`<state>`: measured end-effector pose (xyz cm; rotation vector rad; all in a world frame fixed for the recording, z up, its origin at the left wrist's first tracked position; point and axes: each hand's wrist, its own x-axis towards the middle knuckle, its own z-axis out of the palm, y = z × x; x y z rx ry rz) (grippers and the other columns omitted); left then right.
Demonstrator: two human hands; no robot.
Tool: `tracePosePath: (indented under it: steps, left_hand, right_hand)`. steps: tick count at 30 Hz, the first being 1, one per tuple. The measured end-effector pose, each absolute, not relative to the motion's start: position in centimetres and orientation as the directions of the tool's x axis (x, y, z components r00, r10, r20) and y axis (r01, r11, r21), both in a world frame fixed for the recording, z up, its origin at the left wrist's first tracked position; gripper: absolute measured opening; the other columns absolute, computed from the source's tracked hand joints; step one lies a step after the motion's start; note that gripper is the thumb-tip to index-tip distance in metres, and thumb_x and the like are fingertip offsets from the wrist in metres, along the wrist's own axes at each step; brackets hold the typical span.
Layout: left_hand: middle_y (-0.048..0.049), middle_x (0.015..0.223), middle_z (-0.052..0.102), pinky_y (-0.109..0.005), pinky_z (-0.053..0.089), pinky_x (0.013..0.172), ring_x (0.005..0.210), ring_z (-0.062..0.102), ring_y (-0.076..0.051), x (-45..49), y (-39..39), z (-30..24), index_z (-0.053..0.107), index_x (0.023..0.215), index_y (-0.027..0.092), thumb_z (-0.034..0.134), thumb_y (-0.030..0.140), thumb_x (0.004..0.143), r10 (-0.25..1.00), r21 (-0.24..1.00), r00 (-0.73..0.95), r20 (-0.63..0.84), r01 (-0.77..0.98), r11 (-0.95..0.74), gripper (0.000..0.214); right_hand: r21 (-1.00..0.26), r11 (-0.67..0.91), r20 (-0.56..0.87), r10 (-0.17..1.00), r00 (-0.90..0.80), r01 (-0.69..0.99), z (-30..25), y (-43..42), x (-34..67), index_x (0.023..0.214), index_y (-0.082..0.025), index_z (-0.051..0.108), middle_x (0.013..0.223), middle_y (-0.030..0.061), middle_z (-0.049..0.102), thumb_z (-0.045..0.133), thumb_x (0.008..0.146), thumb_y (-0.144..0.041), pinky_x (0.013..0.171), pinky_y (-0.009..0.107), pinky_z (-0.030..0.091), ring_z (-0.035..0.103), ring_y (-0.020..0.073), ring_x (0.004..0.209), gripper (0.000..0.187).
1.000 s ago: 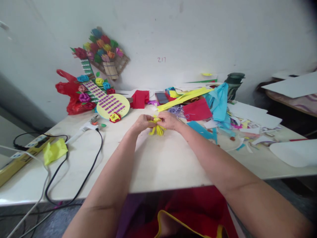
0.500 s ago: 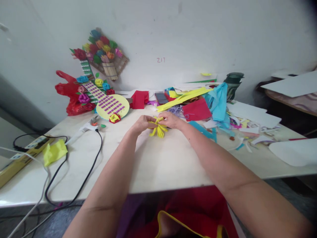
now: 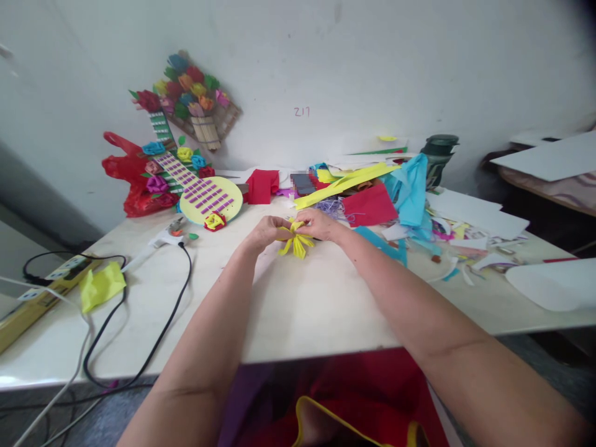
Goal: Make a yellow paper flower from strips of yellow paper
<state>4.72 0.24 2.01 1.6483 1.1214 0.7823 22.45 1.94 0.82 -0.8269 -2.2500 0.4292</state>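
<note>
A yellow paper flower (image 3: pixel 298 246) with narrow, splayed petals is held just above the white table (image 3: pixel 321 304). My left hand (image 3: pixel 269 232) pinches it from the left side, fingers closed on the petals. From the right, my right hand (image 3: pixel 318 223) also has its fingers closed on the flower near its middle. Both hands partly hide the flower's upper part. Behind my right hand lie a red paper piece (image 3: pixel 370 206) and a long yellow paper strip (image 3: pixel 347 185).
At the left are a glue gun (image 3: pixel 168 236), its black cord, a yellow paper piece (image 3: pixel 103 285) and a power strip (image 3: pixel 56 276). A guitar-shaped craft (image 3: pixel 212 200) leans beside a red bag (image 3: pixel 133 180). Paper scraps (image 3: pixel 470 242) and a dark bottle (image 3: pixel 437 161) occupy the right.
The flower's petals have shifted slightly and spread a little more between my fingers. Both hands stay at nearly the same place, still holding it.
</note>
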Motion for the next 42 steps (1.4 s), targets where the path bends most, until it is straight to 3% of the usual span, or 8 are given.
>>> tracePosePath:
  steps: [8, 13, 16, 18, 23, 28, 32, 42]
  left_hand:
    - [-0.0019, 0.060, 0.063, -0.026, 0.045, 0.062, 0.058, 0.056, -0.012, 4.9, 0.4, 1.9, 0.068, 0.072, 0.011, 0.067, 0.020, 0.049, 0.944, 0.958, 0.330, -0.002, 0.272, -0.093, 0.025]
    - [0.0015, 0.054, 0.059, -0.022, 0.039, 0.054, 0.052, 0.050, -0.009, 4.9, 0.7, 1.2, 0.068, 0.068, 0.011, 0.065, 0.018, 0.048, 0.964, 0.933, 0.260, 0.051, 0.332, -0.138, 0.022]
    - [0.0017, 0.057, 0.059, -0.022, 0.038, 0.054, 0.053, 0.049, -0.009, 4.8, 0.9, 0.9, 0.067, 0.070, 0.011, 0.064, 0.017, 0.048, 0.968, 0.926, 0.233, 0.094, 0.337, -0.171, 0.023]
    - [0.0008, 0.061, 0.060, -0.022, 0.039, 0.056, 0.055, 0.050, -0.009, 4.7, 1.0, 0.9, 0.066, 0.071, 0.011, 0.064, 0.018, 0.049, 0.966, 0.932, 0.236, 0.109, 0.312, -0.182, 0.023]
    - [-0.0003, 0.063, 0.060, -0.025, 0.043, 0.061, 0.058, 0.053, -0.011, 4.6, 1.0, 1.1, 0.065, 0.072, 0.012, 0.065, 0.020, 0.049, 0.961, 0.952, 0.250, 0.120, 0.245, -0.182, 0.024]
    - [-0.0006, 0.066, 0.062, -0.025, 0.043, 0.064, 0.061, 0.054, -0.011, 4.7, 0.8, 1.2, 0.065, 0.071, 0.013, 0.066, 0.019, 0.049, 0.945, 0.948, 0.299, 0.134, 0.240, -0.210, 0.023]
    - [-0.0001, 0.065, 0.062, -0.025, 0.042, 0.064, 0.061, 0.054, -0.011, 4.7, 0.7, 1.2, 0.064, 0.072, 0.013, 0.067, 0.020, 0.050, 0.937, 0.946, 0.321, 0.139, 0.238, -0.222, 0.022]
    - [-0.0007, 0.070, 0.062, -0.025, 0.043, 0.065, 0.063, 0.056, -0.011, 5.1, 0.4, 1.2, 0.061, 0.074, 0.013, 0.070, 0.021, 0.051, 0.912, 0.951, 0.378, 0.160, 0.190, -0.245, 0.026]
  right_hand:
    - [-0.483, 0.791, 0.557, 0.609, -0.565, 0.376, 0.6, 2.2, 22.4, 0.072, -0.016, 0.068, 0.074, 0.0024, 0.061, 0.055, 0.069, -0.014, 0.068, 0.024, 0.041, 0.054, 0.0128, 0.073, 0.013]
    - [-0.181, 0.798, 0.506, 0.577, -0.641, 0.575, 1.4, 1.4, 22.1, 0.075, -0.019, 0.071, 0.075, 0.0053, 0.061, 0.052, 0.069, -0.007, 0.066, 0.026, 0.036, 0.052, 0.0163, 0.077, 0.023]
    - [-0.113, 0.785, 0.501, 0.574, -0.648, 0.609, 1.6, 0.7, 21.9, 0.075, -0.017, 0.071, 0.076, 0.0074, 0.061, 0.049, 0.073, -0.011, 0.066, 0.028, 0.035, 0.050, 0.0178, 0.078, 0.023]
    - [-0.183, 0.786, 0.537, 0.584, -0.609, 0.591, 1.4, 0.6, 21.9, 0.079, -0.017, 0.071, 0.080, 0.0074, 0.061, 0.048, 0.074, -0.012, 0.067, 0.027, 0.036, 0.051, 0.0174, 0.081, 0.024]
    - [-0.570, 0.713, 0.595, 0.700, -0.395, 0.408, 1.1, 1.5, 22.6, 0.093, -0.015, 0.065, 0.090, 0.0052, 0.061, 0.045, 0.068, -0.010, 0.067, 0.025, 0.040, 0.051, 0.0128, 0.074, 0.033]
    - [-0.855, 0.436, 0.393, 0.898, -0.197, 0.281, 1.2, 1.9, 23.1, 0.086, -0.012, 0.065, 0.078, 0.0035, 0.063, 0.053, 0.068, -0.026, 0.069, 0.027, 0.042, 0.053, 0.0131, 0.071, 0.026]
    - [-0.915, 0.307, 0.245, 0.938, -0.245, 0.261, 0.9, 1.9, 23.1, 0.075, -0.012, 0.066, 0.063, 0.0012, 0.060, 0.060, 0.064, -0.033, 0.059, 0.024, 0.040, 0.050, 0.0114, 0.059, 0.025]
    - [-0.899, 0.280, 0.201, 0.946, -0.253, 0.335, 1.1, 1.2, 22.6, 0.053, -0.015, 0.055, 0.049, -0.0035, 0.047, 0.057, 0.062, -0.030, 0.051, 0.023, 0.032, 0.042, 0.0092, 0.051, 0.017]
